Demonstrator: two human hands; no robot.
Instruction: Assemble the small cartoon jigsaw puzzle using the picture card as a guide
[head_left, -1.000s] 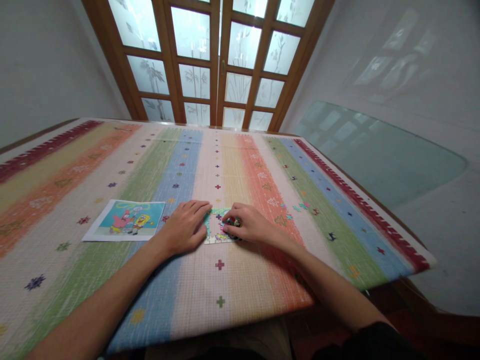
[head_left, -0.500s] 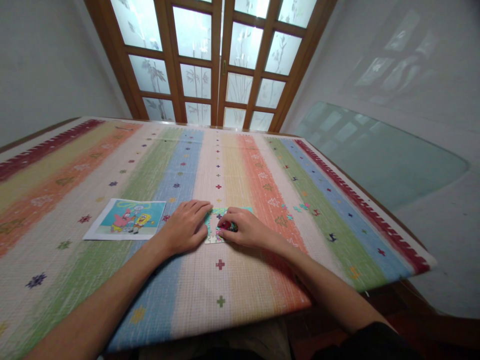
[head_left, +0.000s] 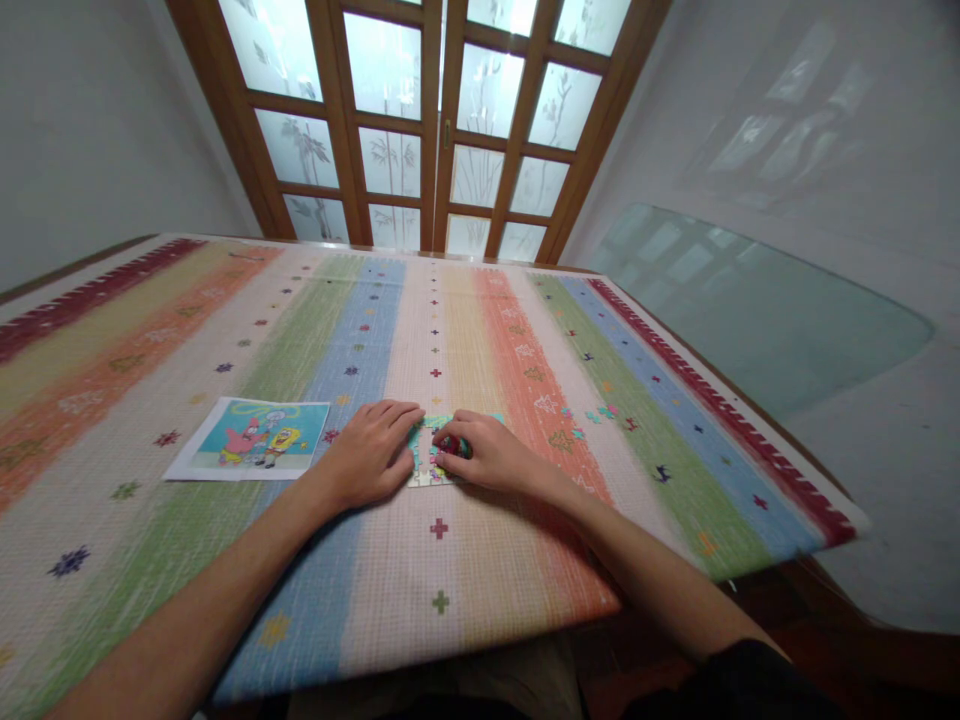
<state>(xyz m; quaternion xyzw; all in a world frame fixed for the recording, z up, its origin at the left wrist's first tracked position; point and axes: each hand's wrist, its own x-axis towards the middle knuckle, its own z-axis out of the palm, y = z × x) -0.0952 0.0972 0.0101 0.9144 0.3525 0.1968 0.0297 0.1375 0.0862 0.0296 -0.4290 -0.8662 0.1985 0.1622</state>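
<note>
A partly joined jigsaw puzzle lies on the tablecloth between my hands, with a gap in its middle where the cloth shows. My left hand rests flat along its left edge, fingers stretched out and touching the border. My right hand is bent over the right part of the puzzle, with thumb and fingers curled together in a pinch. Dark pink and green colours of a puzzle piece show between those fingers; its outline is mostly hidden. Under the right hand, much of the puzzle is covered.
Left of my left hand lies a printed cartoon picture on white paper. Several loose puzzle pieces are scattered to the right. The striped tablecloth covers the table, whose near edge is close to me. Beyond stand glazed wooden doors.
My right hand's fingers have shifted slightly over the puzzle, and a little more of the colours between them shows. My left hand stays in place.
</note>
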